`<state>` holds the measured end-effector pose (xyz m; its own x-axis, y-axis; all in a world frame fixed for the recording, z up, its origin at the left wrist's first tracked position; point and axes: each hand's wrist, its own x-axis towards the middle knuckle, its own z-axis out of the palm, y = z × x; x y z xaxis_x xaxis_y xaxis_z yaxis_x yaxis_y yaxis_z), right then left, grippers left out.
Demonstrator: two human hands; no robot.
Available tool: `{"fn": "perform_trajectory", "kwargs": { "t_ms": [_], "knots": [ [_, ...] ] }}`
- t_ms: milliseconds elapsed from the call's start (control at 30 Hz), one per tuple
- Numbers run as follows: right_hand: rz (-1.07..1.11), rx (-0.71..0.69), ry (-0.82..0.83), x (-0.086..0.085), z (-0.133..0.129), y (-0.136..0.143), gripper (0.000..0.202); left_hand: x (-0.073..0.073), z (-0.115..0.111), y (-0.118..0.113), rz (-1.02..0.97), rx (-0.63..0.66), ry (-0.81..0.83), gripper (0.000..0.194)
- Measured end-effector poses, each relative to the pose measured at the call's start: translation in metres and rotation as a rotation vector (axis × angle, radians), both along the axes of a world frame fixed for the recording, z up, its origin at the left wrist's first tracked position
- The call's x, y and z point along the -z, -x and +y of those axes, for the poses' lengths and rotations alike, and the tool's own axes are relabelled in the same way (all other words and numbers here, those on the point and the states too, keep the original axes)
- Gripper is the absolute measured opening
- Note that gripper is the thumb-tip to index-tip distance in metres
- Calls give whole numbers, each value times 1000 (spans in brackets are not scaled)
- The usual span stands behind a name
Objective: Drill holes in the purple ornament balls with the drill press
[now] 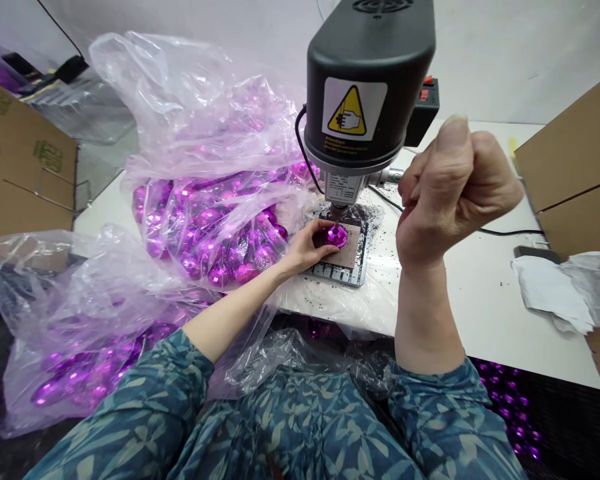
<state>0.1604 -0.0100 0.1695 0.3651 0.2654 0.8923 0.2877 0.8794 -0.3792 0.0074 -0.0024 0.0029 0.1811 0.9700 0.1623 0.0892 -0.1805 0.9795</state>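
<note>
My left hand [307,247] reaches onto the base plate of a small bench drill press [367,100]. Its thumb and fingers pinch a shiny purple faceted ball [337,236] from the left side. The ball rests on a light square pad [349,257], right beneath the drill chuck [339,211]. My right hand [457,190] is raised beside the press, closed in a fist around the end of its lever [394,175]. Most of that lever is hidden behind the fingers.
A clear plastic bag [215,220] full of purple balls lies left of the press. Dark shavings dot the white table [510,293]. Cardboard boxes [25,160] flank both sides. Crumpled white paper [560,287] lies at right, and purple balls [515,407] sit below the table.
</note>
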Motion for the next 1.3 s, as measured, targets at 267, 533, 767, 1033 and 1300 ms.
{"fn": "perform_trajectory", "kwargs": {
  "t_ms": [267, 533, 767, 1033, 1300],
  "knots": [
    [-34, -8, -142, 23, 1, -2, 59, -3, -3, 0, -12, -9, 24, 54],
    [-9, -47, -243, 40, 3, -2, 55, -1, -3, 1, 7, 9, -17, 53],
    [-67, 30, -374, 51, 13, -6, 53, -2, -5, 0, -23, -6, 13, 54],
    [-150, -11, -335, 52, 9, -11, 59, 4, -3, 2, 15, 12, -46, 51],
    [26, -55, -23, -9, 3, 1, 58, -8, -30, -1, 75, -194, -91, 44]
  ]
}}
